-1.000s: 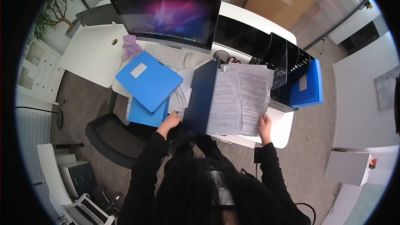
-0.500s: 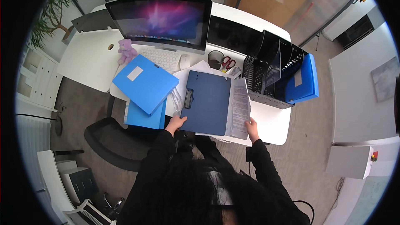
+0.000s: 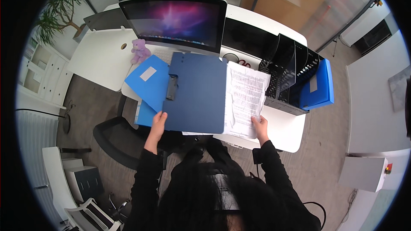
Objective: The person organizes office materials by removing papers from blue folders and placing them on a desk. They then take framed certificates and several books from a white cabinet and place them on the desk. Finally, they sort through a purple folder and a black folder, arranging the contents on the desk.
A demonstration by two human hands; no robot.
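A dark blue clipboard folder [image 3: 198,96] with a black metal clip [image 3: 172,87] is raised over the front of the desk. My left hand [image 3: 157,126] grips its lower left corner, thumb on top. Out to its right lies a stack of printed papers [image 3: 245,98], slightly crumpled at the edges. My right hand [image 3: 260,127] pinches these papers at their lower right edge. The folder overlaps a bright blue file box [image 3: 147,77] and hides part of the keyboard [image 3: 163,54].
A black mesh file rack [image 3: 284,98] holding a blue file box [image 3: 317,86] stands at the right. Behind are a monitor [image 3: 180,21], a purple teddy bear [image 3: 139,51], a pen cup [image 3: 230,57] and red-handled scissors [image 3: 244,63]. An office chair [image 3: 115,143] is at the lower left.
The clipboard folder has moved left and up, over the blue file box and keyboard, with my left hand. More of the papers in my right hand now shows.
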